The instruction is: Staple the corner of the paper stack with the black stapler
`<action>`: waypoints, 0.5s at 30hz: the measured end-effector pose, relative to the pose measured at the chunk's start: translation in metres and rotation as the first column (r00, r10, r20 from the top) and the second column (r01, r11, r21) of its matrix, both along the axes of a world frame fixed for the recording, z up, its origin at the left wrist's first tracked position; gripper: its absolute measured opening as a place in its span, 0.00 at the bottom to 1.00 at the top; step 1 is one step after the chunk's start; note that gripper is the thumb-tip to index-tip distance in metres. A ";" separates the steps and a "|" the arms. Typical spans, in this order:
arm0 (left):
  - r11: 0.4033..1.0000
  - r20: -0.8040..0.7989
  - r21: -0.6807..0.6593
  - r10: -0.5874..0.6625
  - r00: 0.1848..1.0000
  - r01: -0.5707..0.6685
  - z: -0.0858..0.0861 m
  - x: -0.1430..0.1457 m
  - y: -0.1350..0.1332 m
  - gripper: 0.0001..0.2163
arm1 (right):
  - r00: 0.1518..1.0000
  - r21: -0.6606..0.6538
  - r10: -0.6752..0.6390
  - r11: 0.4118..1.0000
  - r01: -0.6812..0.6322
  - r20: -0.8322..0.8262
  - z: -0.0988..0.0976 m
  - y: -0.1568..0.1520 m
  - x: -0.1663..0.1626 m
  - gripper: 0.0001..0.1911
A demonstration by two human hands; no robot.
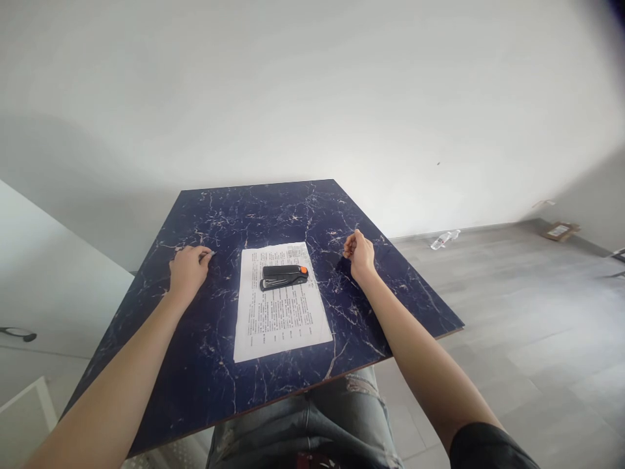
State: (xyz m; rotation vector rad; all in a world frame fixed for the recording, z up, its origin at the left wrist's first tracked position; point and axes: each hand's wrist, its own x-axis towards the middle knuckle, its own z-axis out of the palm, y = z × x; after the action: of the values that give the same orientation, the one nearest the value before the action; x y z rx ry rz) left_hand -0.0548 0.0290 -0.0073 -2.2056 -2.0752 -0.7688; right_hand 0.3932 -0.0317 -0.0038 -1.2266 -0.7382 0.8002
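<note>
A black stapler (pixel 284 276) with an orange tip lies on a printed white sheet of paper (pixel 280 312) in the middle of a dark blue marbled table (pixel 219 365). My left hand (pixel 188 268) rests on the tabletop to the left of the sheet, fingers curled loosely with the fingertips on the surface. My right hand (pixel 360 252) rests to the right of the sheet, curled into a loose fist. Neither hand touches the paper or the stapler, and nothing shows in either hand.
A white wall stands behind the table. Grey floor stretches to the right, with a plastic bottle (pixel 444 239) by the wall and a flat cardboard piece (pixel 559 230) farther right. My jeans-clad legs (pixel 312 423) are under the near table edge. White furniture (pixel 24 339) stands at left.
</note>
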 end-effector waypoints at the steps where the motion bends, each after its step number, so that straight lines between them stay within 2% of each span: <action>1: 1.000 -0.002 -0.004 0.001 1.000 -0.001 0.001 0.000 0.000 0.10 | 1.000 -0.001 0.016 1.000 -0.016 0.016 0.000 0.000 -0.001 0.31; 3: 1.000 -0.013 -0.019 0.007 1.000 -0.007 0.002 0.001 -0.001 0.11 | 0.994 0.007 0.088 0.996 -0.088 0.067 0.001 -0.002 -0.005 0.31; 6: 0.999 -0.039 -0.046 0.023 0.999 -0.025 0.004 0.003 -0.002 0.11 | 0.924 0.031 0.307 0.946 -0.322 0.227 0.005 -0.006 -0.015 0.31; 8: 0.998 -0.048 -0.053 0.031 0.998 -0.034 0.004 0.003 -0.002 0.11 | 0.800 0.017 0.460 0.863 -0.504 0.385 0.009 -0.011 -0.025 0.30; 10: 0.998 -0.046 -0.049 0.035 0.998 -0.037 0.003 0.003 -0.001 0.11 | 0.634 -0.038 0.565 0.762 -0.647 0.529 0.012 -0.018 -0.035 0.25; 13: 0.999 -0.016 -0.039 0.020 1.000 -0.021 0.001 -0.002 0.001 0.10 | 0.412 -0.153 0.605 0.668 -0.728 0.681 0.014 -0.026 -0.051 0.18; 15: 1.000 0.023 -0.024 -0.013 1.000 0.013 -0.001 -0.009 0.004 0.09 | 0.301 -0.220 0.582 0.658 -0.720 0.755 0.011 -0.028 -0.060 0.18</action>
State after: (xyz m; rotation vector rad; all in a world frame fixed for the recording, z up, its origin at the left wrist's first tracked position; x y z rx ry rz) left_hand -0.0634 0.0330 -0.0082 -2.2350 -2.0934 -0.7779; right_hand 0.3332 -0.0600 0.0073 -1.0701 -2.1386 0.7982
